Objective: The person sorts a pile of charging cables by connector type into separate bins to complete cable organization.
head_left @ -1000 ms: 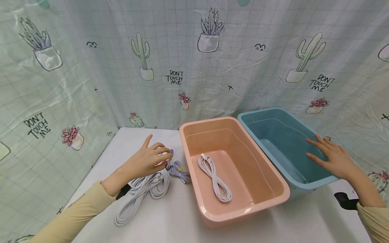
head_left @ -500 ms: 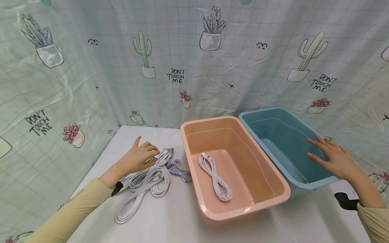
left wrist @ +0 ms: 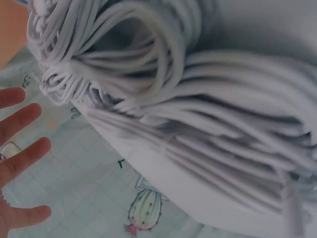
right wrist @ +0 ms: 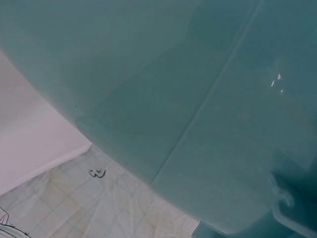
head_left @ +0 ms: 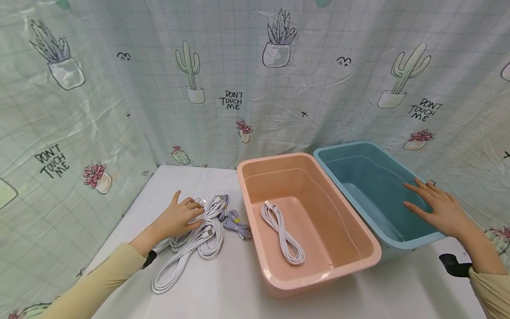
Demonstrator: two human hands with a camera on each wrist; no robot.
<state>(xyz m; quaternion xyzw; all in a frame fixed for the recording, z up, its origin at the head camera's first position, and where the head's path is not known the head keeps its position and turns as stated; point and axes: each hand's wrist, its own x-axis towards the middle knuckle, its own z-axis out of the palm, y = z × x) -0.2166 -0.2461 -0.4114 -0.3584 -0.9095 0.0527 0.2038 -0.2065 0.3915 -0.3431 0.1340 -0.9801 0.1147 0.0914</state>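
Over the heap of white coiled cables [head_left: 213, 246] is my left hand [head_left: 178, 219], its fingers loosely spread and holding nothing. The left wrist view shows those fingers [left wrist: 27, 158] beside the thick bundled loops [left wrist: 148, 59]. Just right of the heap lies a lilac cable [head_left: 237, 225] with a yellow tie. One bundled white cable [head_left: 283, 237] lies inside the pink tub [head_left: 314, 230]. At the near right rim of the blue tub [head_left: 356, 195] my right hand [head_left: 440, 210] is relaxed, fingers reaching over the inside. The right wrist view shows only the tub's wall [right wrist: 148, 109], without the hand.
Both tubs stand side by side on a white table [head_left: 223, 292], the blue one to the right. A patterned curtain [head_left: 223, 57] hangs behind and along both sides. Black wrist straps [head_left: 454, 265] sit near the sleeve cuffs.
My left hand has moved left and slightly lower, from near the lilac cables to farther over the white heap, uncovering some loops. The right hand stays in place.
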